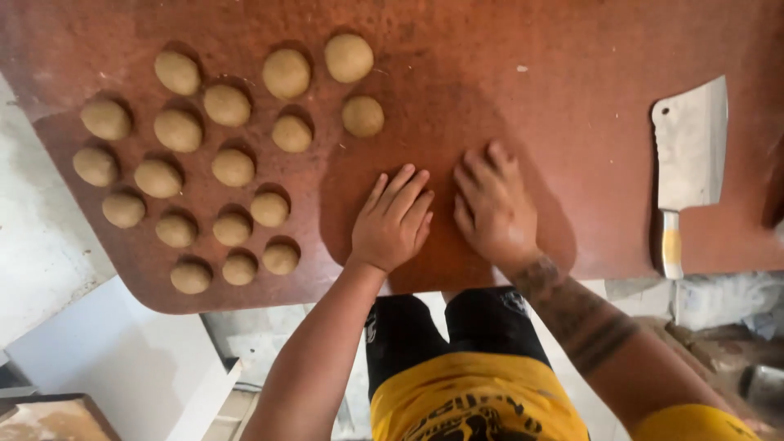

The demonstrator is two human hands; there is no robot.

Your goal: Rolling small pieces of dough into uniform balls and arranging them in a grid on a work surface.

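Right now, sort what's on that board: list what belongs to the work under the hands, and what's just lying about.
In use:
- left hand, pressed flat on the reddish-brown wooden board
- right hand, palm down beside it
- round tan dough balls, in rows left of the hands

Lying about:
- steel cleaver with yellow-banded handle, untouched at the right

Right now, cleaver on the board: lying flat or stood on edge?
Lying flat. The cleaver shows its broad blade face up on the wooden board, handle toward the near edge, apart from the right hand.
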